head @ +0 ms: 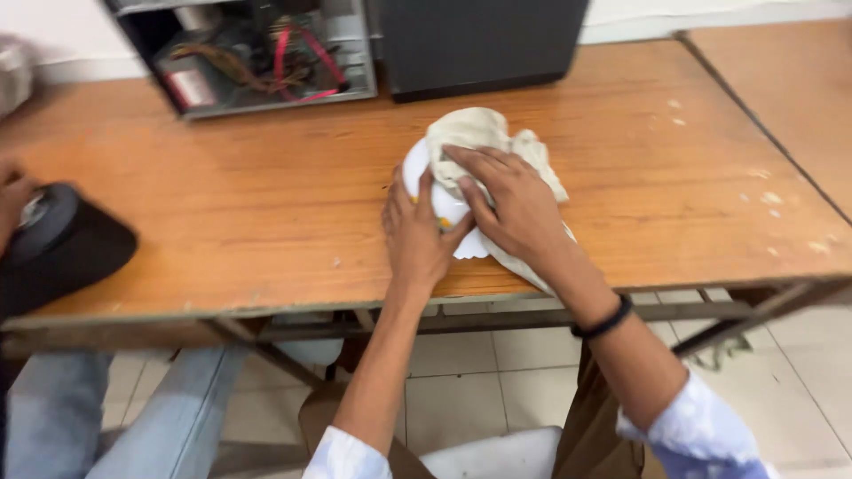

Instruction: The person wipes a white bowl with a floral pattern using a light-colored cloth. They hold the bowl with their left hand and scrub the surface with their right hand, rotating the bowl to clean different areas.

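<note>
The right hand (515,200) lies flat with fingers (470,160) spread, pressing a cloth (484,133) onto a white plate (417,168). The left hand (415,232) cups the plate's near-left rim, fingers together and curled against it. The plate sits near the worktop's (266,195) near edge, the cloth trailing over that edge. Bare wood stretches left and right. Far off stand an open computer case (257,53) and a black box (479,40); at the far left, another person's hand (13,191) meets a black object (62,244).
</note>
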